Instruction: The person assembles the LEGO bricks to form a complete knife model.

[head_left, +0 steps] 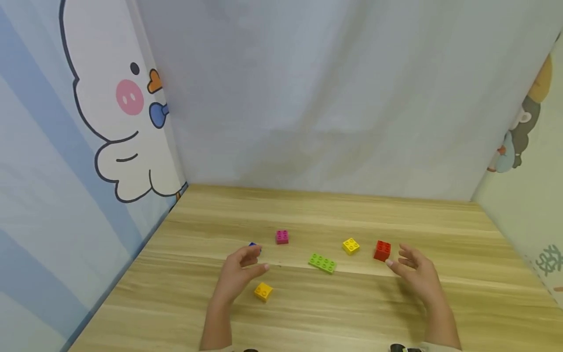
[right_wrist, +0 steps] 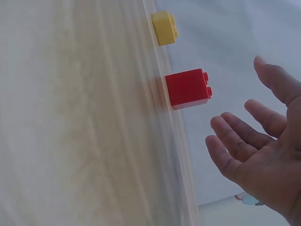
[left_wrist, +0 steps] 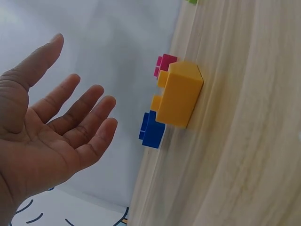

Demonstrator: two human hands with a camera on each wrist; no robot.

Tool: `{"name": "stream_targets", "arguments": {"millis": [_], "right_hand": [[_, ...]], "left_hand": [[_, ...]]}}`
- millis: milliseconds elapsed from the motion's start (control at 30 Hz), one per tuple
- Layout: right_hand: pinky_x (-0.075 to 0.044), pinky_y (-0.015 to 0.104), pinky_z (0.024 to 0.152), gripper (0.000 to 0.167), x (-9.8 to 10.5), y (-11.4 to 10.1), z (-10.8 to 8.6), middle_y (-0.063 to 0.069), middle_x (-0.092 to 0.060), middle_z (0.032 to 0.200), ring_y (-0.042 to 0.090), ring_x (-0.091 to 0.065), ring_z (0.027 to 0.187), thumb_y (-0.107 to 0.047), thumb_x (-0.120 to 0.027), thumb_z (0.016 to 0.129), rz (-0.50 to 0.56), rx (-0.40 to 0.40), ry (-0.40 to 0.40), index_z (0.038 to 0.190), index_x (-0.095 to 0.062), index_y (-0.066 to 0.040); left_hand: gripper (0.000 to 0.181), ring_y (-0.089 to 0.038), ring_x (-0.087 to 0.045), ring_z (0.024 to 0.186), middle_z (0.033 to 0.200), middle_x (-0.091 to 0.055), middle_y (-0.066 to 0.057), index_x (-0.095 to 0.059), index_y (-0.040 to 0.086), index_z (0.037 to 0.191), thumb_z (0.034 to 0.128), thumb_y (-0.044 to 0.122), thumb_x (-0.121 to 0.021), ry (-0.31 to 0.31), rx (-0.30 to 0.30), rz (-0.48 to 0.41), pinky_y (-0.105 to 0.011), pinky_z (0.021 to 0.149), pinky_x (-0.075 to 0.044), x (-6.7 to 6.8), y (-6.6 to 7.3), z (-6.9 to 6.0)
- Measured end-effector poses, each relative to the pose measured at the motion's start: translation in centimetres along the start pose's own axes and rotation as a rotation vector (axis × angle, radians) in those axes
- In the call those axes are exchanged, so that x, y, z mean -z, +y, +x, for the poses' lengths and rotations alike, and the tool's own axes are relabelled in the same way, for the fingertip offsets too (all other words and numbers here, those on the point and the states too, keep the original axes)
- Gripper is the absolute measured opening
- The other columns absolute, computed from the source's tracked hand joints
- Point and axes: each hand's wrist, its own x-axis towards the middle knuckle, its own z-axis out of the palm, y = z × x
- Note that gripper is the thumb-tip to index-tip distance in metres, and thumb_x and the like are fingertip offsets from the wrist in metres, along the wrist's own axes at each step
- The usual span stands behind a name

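My left hand point(head_left: 239, 274) hovers over the table with its fingers loosely bent, holding nothing. Beneath and beyond it a blue brick point(left_wrist: 153, 132) is mostly hidden in the head view. Just right of its wrist lies an orange-yellow brick point(head_left: 263, 291) with a sloped side. My right hand point(head_left: 418, 275), also holding nothing, hangs just to the right of a red brick point(head_left: 382, 251); in the right wrist view a gap separates its fingers point(right_wrist: 230, 146) from that brick. Between the hands are a lime green brick point(head_left: 322, 263), a yellow brick point(head_left: 351, 246) and a magenta brick point(head_left: 282, 237).
The wood-grain table point(head_left: 334, 313) ends against a pale grey curtain point(head_left: 308, 98) at the back. A blue-and-white cloth point(head_left: 39, 195) with a cartoon figure borders the left, and a pale green printed cloth point(head_left: 528, 210) the right.
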Motion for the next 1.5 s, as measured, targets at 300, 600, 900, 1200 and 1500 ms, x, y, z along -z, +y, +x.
{"name": "stream_targets", "arguments": {"millis": [300, 600, 900, 1200, 1500], "right_hand": [[-0.036, 0.05, 0.095, 0.072, -0.4, -1.1, 0.6, 0.026, -0.037, 0.138, 0.039, -0.038, 0.124, -0.033, -0.062, 0.09, 0.062, 0.001, 0.097, 0.142, -0.029, 0.003], [-0.031, 0.048, 0.101, 0.073, -1.4, -0.5, 1.8, 0.022, -0.034, 0.141, 0.035, -0.034, 0.127, -0.03, -0.065, 0.088, 0.198, -0.078, 0.131, 0.144, -0.027, -0.001], [-0.032, 0.047, 0.1, 0.077, -2.2, 0.6, 3.0, 0.022, -0.032, 0.143, 0.036, -0.032, 0.128, -0.028, -0.069, 0.086, 0.239, -0.128, 0.125, 0.144, -0.026, 0.0], [-0.033, 0.039, 0.098, 0.073, -2.4, 1.3, 3.8, 0.022, -0.036, 0.139, 0.031, -0.035, 0.124, -0.024, -0.067, 0.087, 0.278, -0.174, 0.156, 0.144, -0.028, 0.0], [-0.036, 0.027, 0.091, 0.075, -2.4, 2.4, 4.1, 0.021, -0.038, 0.136, 0.028, -0.038, 0.12, -0.023, -0.069, 0.086, 0.283, -0.201, 0.118, 0.143, -0.027, 0.002]], "left_hand": [[0.051, -0.039, -0.053, 0.108, 0.119, -0.056, -0.021, -0.058, 0.001, 0.122, 0.0777, 0.017, -0.076, -0.055, -0.016, 0.001, -0.042, 0.085, -0.048, -1.7, 0.4, 0.9], [0.053, -0.039, -0.051, 0.109, 0.121, -0.054, -0.021, -0.056, 0.002, 0.125, 0.0795, 0.021, -0.075, -0.128, -0.024, 0.025, -0.043, 0.084, -0.048, -3.3, 0.4, 1.8], [0.056, -0.037, -0.052, 0.108, 0.121, -0.055, -0.021, -0.055, 0.0, 0.126, 0.0788, 0.021, -0.076, -0.19, -0.02, 0.001, -0.045, 0.086, -0.046, -5.3, 0.1, 2.9], [0.051, -0.036, -0.055, 0.105, 0.117, -0.057, -0.02, -0.056, -0.001, 0.123, 0.0793, 0.018, -0.075, -0.208, -0.038, 0.042, -0.043, 0.085, -0.047, -7.0, 0.1, 4.3], [0.049, -0.034, -0.054, 0.105, 0.117, -0.057, -0.02, -0.056, -0.001, 0.124, 0.0797, 0.014, -0.074, -0.226, -0.004, 0.043, -0.045, 0.085, -0.046, -8.1, 0.2, 5.4]]}}
